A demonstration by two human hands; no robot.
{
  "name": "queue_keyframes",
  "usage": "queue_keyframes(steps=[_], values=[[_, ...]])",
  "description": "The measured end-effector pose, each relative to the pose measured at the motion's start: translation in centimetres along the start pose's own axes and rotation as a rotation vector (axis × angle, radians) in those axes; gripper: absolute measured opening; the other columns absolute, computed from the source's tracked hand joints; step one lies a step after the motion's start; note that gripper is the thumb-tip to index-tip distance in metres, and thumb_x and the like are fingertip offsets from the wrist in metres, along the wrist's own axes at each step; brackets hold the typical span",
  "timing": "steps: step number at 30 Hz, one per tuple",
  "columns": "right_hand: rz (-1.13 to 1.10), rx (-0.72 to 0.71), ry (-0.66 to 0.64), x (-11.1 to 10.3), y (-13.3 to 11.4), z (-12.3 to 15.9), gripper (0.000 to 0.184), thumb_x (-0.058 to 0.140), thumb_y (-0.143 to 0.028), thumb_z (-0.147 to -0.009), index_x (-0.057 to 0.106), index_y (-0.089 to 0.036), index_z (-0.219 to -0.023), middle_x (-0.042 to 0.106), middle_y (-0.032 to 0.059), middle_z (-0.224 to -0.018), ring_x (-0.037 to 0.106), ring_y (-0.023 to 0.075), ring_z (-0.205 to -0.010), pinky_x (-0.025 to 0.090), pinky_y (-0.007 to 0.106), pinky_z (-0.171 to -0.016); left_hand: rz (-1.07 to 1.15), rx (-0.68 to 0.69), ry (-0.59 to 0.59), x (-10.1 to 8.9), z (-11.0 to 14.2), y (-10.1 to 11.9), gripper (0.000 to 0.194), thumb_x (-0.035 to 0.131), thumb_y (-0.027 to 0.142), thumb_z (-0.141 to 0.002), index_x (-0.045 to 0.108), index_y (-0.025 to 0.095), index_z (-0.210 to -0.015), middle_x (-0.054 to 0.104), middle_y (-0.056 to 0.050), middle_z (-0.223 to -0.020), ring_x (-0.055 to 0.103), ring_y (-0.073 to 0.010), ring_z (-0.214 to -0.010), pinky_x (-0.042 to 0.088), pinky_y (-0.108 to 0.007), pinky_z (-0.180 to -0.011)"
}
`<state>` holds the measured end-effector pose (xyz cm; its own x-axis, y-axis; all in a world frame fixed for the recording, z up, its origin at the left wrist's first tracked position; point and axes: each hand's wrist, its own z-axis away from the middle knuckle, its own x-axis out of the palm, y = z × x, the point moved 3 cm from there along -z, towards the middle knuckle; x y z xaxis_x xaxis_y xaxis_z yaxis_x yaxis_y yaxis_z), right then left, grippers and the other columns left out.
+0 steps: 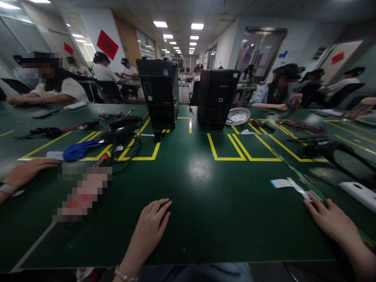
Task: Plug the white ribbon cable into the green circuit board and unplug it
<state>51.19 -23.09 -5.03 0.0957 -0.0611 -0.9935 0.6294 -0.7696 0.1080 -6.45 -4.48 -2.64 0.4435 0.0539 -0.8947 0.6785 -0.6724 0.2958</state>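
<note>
My left hand (151, 223) rests palm down on the green table (199, 219), its fingers loosely stretched out and nothing in them. A beaded bracelet circles that wrist. At the right, my right hand (330, 215) reaches over the near end of a long, narrow green circuit board (302, 178). Its thumb and forefinger touch a white flat ribbon cable (283, 183) with a blue end, beside the board. The fingers look extended, not closed round either thing. Part of the board is hidden under this hand.
Two black computer towers (158, 94) (219, 100) stand at the back, near a white basket (237, 116). Blue gloves (80, 149) and black cables lie left; another person's hand (29, 172) rests there. A black frame (331, 150) and white case (360, 195) lie right.
</note>
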Motion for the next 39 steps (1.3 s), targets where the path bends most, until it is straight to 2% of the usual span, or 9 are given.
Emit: queue_keyframes(steps=[4, 8, 13, 19, 24, 29, 34, 39], values=[[-0.038, 0.078, -0.076, -0.4, 0.3, -1.5, 0.075, 0.004, -0.062, -0.089, 0.031, -0.023, -0.147, 0.03, 0.0286, -0.145, 0.038, 0.0398, -0.132, 0.031, 0.051, -0.102, 0.003, -0.009, 0.007, 0.0, 0.0, 0.0, 0.033, 0.046, 0.023, -0.096, 0.058, 0.022, -0.126, 0.06, -0.007, -0.124, 0.055, -0.025, -0.112, 0.047, -0.046, -0.095], [-0.105, 0.117, -0.059, -0.9, 0.3, -2.2, 0.073, 0.008, -0.062, -0.089, 0.034, -0.024, -0.146, 0.031, 0.0284, -0.145, 0.036, 0.0402, -0.133, 0.029, 0.054, -0.101, 0.006, -0.014, 0.004, 0.1, 0.0, 0.0, 0.032, 0.045, 0.023, -0.096, 0.058, 0.023, -0.126, 0.06, -0.007, -0.125, 0.055, -0.0252, -0.113, 0.046, -0.046, -0.095], [-0.184, 0.104, 0.019, -1.2, 0.0, -2.1, 0.076, 0.014, -0.065, -0.088, 0.042, -0.02, -0.143, 0.036, 0.0315, -0.142, 0.038, 0.0432, -0.13, 0.029, 0.059, -0.096, 0.009, -0.009, 0.0, -0.1, 0.0, 0.1, 0.033, 0.045, 0.023, -0.096, 0.057, 0.023, -0.127, 0.059, -0.008, -0.125, 0.055, -0.0253, -0.113, 0.047, -0.046, -0.095], [-0.216, 0.106, 0.065, -1.1, 0.0, -2.0, 0.072, 0.021, -0.063, -0.088, 0.047, -0.02, -0.14, 0.038, 0.0309, -0.141, 0.04, 0.0419, -0.129, 0.029, 0.061, -0.095, 0.007, -0.004, 0.017, 0.0, 0.0, 0.0, 0.032, 0.046, 0.024, -0.096, 0.057, 0.024, -0.126, 0.06, -0.007, -0.124, 0.055, -0.025, -0.113, 0.047, -0.046, -0.095], [-0.224, 0.104, 0.066, -1.3, -0.3, -1.8, 0.078, 0.014, -0.063, -0.088, 0.049, -0.014, -0.138, 0.037, 0.0336, -0.14, 0.038, 0.0458, -0.128, 0.028, 0.063, -0.094, 0.001, -0.008, -0.006, 0.1, 0.0, 0.0, 0.032, 0.045, 0.022, -0.096, 0.057, 0.022, -0.126, 0.059, -0.007, -0.125, 0.055, -0.025, -0.113, 0.046, -0.046, -0.095], [-0.199, 0.078, 0.028, -1.5, -0.5, -1.7, 0.082, 0.012, -0.063, -0.087, 0.049, -0.009, -0.135, 0.04, 0.0338, -0.135, 0.04, 0.0458, -0.127, 0.03, 0.061, -0.095, 0.004, -0.011, -0.001, -0.1, 0.0, 0.0, 0.032, 0.045, 0.022, -0.096, 0.057, 0.022, -0.126, 0.059, -0.008, -0.124, 0.055, -0.0252, -0.113, 0.047, -0.046, -0.095], [-0.181, 0.057, 0.081, -1.7, -0.9, -1.5, 0.081, 0.013, -0.062, -0.087, 0.053, -0.006, -0.13, 0.045, 0.0355, -0.128, 0.044, 0.046, -0.122, 0.033, 0.061, -0.092, 0.007, -0.008, 0.011, -0.2, 0.0, 0.1, 0.032, 0.046, 0.023, -0.096, 0.058, 0.023, -0.125, 0.06, -0.007, -0.124, 0.056, -0.0252, -0.112, 0.048, -0.046, -0.094], [-0.191, 0.029, 0.097, -1.7, -1.4, -0.9, 0.081, 0.013, -0.062, -0.088, 0.052, -0.006, -0.131, 0.036, 0.0331, -0.14, 0.036, 0.0468, -0.129, 0.03, 0.064, -0.094, 0.006, -0.012, 0.007, 0.0, 0.0, -0.1, 0.033, 0.046, 0.023, -0.095, 0.058, 0.023, -0.126, 0.06, -0.007, -0.124, 0.056, -0.0253, -0.113, 0.048, -0.046, -0.095]])
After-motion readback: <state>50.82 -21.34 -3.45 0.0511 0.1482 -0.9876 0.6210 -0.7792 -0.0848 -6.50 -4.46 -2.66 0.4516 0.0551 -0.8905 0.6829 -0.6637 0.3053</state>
